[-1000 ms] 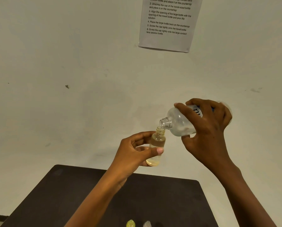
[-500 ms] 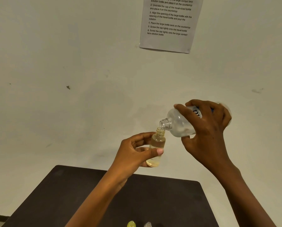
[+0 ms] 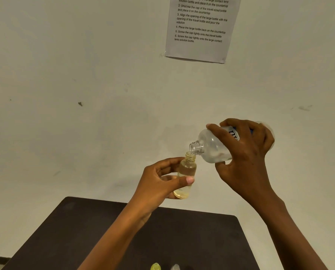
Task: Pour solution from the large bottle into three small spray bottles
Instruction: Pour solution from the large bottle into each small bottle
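Observation:
My right hand (image 3: 244, 160) grips the large clear bottle (image 3: 211, 146), tipped down to the left with its open neck just above the mouth of a small yellowish bottle (image 3: 186, 172). My left hand (image 3: 158, 182) holds that small bottle upright in the air above the table, thumb across its front. The small bottle has no cap and looks nearly full of clear liquid. At the bottom edge of the head view, the tops of two more small bottles show: a yellow one (image 3: 155, 266) and a clear one (image 3: 175, 267).
A dark table (image 3: 88, 234) lies below my hands, against a pale wall. A printed instruction sheet (image 3: 200, 28) hangs on the wall above. Both forearms reach over the table's middle.
Both hands and the two bottles stay in almost the same pose. The view has shifted down very slightly.

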The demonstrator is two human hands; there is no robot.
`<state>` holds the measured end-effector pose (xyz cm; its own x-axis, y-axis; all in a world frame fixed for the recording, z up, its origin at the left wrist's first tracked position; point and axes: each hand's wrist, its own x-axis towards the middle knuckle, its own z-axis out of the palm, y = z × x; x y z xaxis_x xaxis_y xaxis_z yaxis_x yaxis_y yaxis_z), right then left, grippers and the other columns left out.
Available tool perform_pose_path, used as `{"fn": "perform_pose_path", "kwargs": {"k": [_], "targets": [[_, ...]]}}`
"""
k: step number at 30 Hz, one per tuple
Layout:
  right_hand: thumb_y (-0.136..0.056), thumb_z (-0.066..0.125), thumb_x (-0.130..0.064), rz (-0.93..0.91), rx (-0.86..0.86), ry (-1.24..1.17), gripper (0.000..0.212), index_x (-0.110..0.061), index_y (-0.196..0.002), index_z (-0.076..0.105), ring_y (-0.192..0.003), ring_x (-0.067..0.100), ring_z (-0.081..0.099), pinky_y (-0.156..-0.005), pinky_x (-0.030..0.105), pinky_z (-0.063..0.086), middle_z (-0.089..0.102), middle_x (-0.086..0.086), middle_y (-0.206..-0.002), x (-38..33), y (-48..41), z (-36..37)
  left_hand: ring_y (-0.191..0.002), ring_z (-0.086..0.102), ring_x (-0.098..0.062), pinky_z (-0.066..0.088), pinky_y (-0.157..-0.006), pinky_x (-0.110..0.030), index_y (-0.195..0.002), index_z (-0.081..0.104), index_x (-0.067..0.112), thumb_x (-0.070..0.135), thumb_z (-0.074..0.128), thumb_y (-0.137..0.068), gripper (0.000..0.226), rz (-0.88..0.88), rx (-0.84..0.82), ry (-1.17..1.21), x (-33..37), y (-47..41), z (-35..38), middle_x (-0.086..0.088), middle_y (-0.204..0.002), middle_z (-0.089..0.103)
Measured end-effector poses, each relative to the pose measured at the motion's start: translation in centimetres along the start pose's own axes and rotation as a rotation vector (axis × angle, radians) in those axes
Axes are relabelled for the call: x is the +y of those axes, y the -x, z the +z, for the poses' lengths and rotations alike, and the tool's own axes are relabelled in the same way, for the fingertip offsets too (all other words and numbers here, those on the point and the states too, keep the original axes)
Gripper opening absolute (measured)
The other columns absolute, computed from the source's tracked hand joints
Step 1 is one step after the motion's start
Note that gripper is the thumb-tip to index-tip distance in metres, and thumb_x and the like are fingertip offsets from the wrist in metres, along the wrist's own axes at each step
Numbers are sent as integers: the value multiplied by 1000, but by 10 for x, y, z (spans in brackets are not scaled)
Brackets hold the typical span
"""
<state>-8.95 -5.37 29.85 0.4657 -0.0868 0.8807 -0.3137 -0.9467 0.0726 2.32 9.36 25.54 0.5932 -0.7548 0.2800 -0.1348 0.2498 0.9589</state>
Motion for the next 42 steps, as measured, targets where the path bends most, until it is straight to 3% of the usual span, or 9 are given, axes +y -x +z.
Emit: {"fn": "perform_pose_path", "kwargs": {"k": [11, 23, 29, 42], "targets": [[-56, 75, -4, -6, 6, 1, 76, -30, -122, 46, -115, 29, 33, -94, 56, 30, 53, 9, -119, -1, -1, -1, -83, 67, -3, 58, -61, -23, -96, 61, 40, 17, 75, -70, 38, 19, -5, 4, 1, -1, 0, 17, -98, 66], [-57, 73, -3, -5, 10, 2, 75, -30, -121, 48, -114, 28, 33, -93, 56, 31, 53, 9, -119, -2, -1, -3, -93, 67, -12, 60, -67, -31, -101, 62, 36, 16, 75, -70, 39, 11, -2, 1, 2, 1, 0, 10, -105, 67], [-56, 75, -4, -6, 13, 0, 75, -29, -122, 48, -114, 29, 32, -92, 55, 32, 51, 8, -120, -1, 0, -3, -86, 68, -6, 58, -62, -27, -100, 63, 36, 16, 76, -70, 39, 9, -5, 11, 3, 1, 0, 13, -101, 68], [-56, 76, -4, -2, 25, -4, 76, -31, -121, 46, -115, 28, 33, -92, 52, 29, 52, 8, -119, -3, 1, -6, -89, 68, -10, 59, -65, -28, -99, 62, 36, 14, 75, -70, 38, 18, 0, 22, 5, 5, 2, 11, -102, 68]]}}
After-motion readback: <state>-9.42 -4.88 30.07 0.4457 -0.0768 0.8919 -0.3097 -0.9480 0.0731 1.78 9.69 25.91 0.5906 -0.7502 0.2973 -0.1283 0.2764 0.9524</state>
